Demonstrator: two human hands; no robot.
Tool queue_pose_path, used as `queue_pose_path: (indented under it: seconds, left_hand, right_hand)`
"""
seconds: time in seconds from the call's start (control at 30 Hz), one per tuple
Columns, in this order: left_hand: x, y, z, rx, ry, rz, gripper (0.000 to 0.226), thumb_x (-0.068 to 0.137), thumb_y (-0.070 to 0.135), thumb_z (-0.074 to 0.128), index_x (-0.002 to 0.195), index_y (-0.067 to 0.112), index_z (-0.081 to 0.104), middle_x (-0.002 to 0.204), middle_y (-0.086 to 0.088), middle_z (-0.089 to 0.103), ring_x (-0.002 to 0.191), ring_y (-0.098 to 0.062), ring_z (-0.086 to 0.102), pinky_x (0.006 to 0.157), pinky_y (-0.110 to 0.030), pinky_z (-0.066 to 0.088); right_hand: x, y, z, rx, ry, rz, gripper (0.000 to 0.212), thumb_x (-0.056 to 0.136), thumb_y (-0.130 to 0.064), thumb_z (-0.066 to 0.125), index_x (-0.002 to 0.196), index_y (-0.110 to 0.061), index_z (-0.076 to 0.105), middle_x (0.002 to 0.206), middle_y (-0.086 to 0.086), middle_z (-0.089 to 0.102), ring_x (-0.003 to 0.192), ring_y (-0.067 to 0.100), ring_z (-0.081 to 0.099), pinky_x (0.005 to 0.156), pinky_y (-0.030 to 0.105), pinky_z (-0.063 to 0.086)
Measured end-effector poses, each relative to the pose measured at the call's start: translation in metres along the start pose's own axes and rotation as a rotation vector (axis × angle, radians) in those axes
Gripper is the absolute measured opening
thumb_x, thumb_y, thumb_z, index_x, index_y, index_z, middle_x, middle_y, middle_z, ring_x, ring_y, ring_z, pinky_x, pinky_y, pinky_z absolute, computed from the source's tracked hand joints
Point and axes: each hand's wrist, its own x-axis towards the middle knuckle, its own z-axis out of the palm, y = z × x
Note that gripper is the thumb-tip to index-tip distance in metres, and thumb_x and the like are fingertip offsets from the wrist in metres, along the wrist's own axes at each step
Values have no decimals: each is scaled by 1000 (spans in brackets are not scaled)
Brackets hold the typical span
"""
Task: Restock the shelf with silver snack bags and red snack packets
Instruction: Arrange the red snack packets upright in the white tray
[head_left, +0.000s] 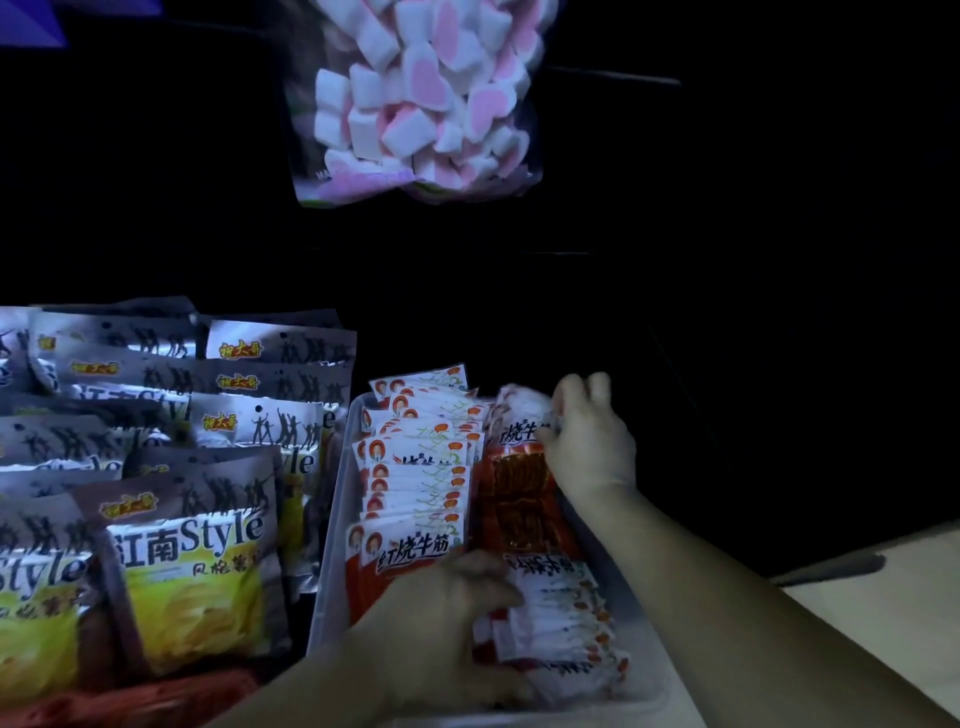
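I see flat, glossy red snack packets (415, 478) standing in rows inside a translucent plastic bin (332, 545), with crinkled silver snack bags (197, 571) stacked just to its left. My right hand (587, 441) pinches the top of the farthest packets. My left hand (447, 613) lies curled over the nearest ones, though I cannot tell whether it grips them.

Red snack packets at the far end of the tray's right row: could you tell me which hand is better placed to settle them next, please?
Probably the right hand: its fingers curl round those red snack packets, while the left hand rests at the clear tray's near end.
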Motion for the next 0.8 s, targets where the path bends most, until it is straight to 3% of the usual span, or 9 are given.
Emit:
queue_pose_path:
  seconds: [0.1,0.17,0.3,0.37,0.43,0.57,0.63,0.7,0.8]
  left_hand:
    - [6,3,9,42,-26,54,60,84,63,62,139,41,56,149,18,47,130,-10,48,107,-31,46]
    - [14,1,12,107,-64,96,56,85,52,60,139,36,57,147,11,53,126,-17,52,99,-34,51]
    - [27,-2,22,324,37,180,34,83,34,61,116,33,66,115,11,69,104,-19,62,70,-32,58]
    - [41,-2,16,326,123,194,18,84,24,68,101,30,71,99,9,73,97,-21,66,62,-33,59]
    - [57,-7,7,252,229,203,20,79,14,74,95,26,73,88,5,75,83,-21,69,56,-31,58]
    - [86,-22,-19,101,412,32,22,91,14,61,107,23,73,86,1,74,72,-20,69,62,-33,57]
    - [100,-27,-30,-46,435,-87,25,94,13,60,111,21,76,84,-2,75,71,-21,67,65,-29,54]
    - [111,-30,-41,-115,406,-148,26,93,13,64,115,20,76,90,-3,75,76,-22,67,70,-32,55]
    - [110,-29,-47,34,494,-232,36,86,23,75,122,22,69,112,-3,72,100,-27,68,78,-41,59]
  right_hand:
    - [-13,12,-1,117,-16,-86,15,92,-20,73,99,-18,60,112,-1,43,70,19,51,58,33,47]
    - [-16,18,-9,253,-89,-105,25,92,-18,74,116,-16,68,117,-5,38,85,11,51,80,19,49]
    - [-34,19,-30,271,-375,-163,57,95,-7,64,149,-19,50,150,-8,25,135,0,32,98,-5,20]
    - [-45,23,-38,297,-476,-225,64,93,-3,63,151,-22,47,166,-17,2,150,-2,11,105,-2,18]
    - [-55,30,-40,326,-460,-256,64,89,-12,73,149,-21,52,169,-18,-5,153,0,10,116,12,28]
    - [-65,42,-34,361,-205,-258,69,81,-33,86,143,-25,57,165,-13,20,145,-9,23,112,9,29]
    - [-57,45,-29,298,-91,-230,68,83,-29,85,144,-25,56,158,-11,35,144,6,36,113,23,38]
    - [-43,43,-23,282,-67,-156,64,84,-27,83,143,-27,58,145,-6,49,136,22,48,105,39,49]
    - [-26,30,-14,87,-138,-54,64,83,-46,80,142,-34,55,131,-5,55,126,24,48,90,36,50]
